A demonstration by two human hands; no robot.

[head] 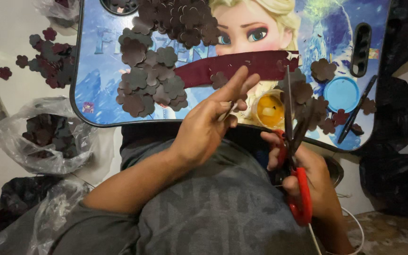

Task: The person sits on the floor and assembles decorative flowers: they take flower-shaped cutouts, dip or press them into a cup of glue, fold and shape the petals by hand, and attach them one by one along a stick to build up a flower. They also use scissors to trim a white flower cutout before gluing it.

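Head view: the left hand (213, 123) is raised over the near edge of the lap tray (83, 71), fingers stretched forward and pressed together, thumb pinching a small pale sliver that is too small to identify. The right hand (308, 177) is closed around the red handles of the scissors (294, 141), whose blades stand slightly parted and point away from the body, long axis running almost straight up the picture. The blades lie just right of the left hand's fingertips, near but apart. Beyond both hands, a dark red strip (242, 63) lies across the tray among flower cutouts (149, 78), a yellow cup (269, 109) and a blue lid (342, 93).
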